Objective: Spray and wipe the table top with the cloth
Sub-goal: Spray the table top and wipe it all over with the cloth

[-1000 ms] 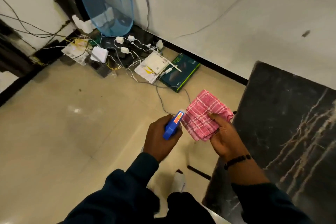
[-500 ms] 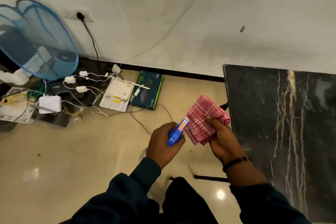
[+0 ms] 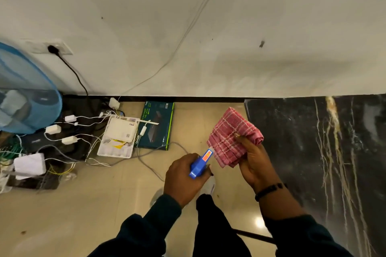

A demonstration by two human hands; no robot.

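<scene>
My left hand grips a blue spray bottle by its trigger head, and the nozzle points at the cloth from a few centimetres away. My right hand holds a folded pink checked cloth up over the floor, just left of the table. The black marble table top with pale streaks fills the right side, its left edge beside my right wrist. The bottle's body is hidden under my left hand.
On the floor at the left lie white chargers and tangled cables, a white router, a dark green box and a blue mesh basket. A white wall runs behind. A thin black table leg crosses the floor near my legs.
The view has swung to the right and up, so the wall and table edge now face me squarely. Both hands keep the same grips, with the nozzle still aimed at the cloth.
</scene>
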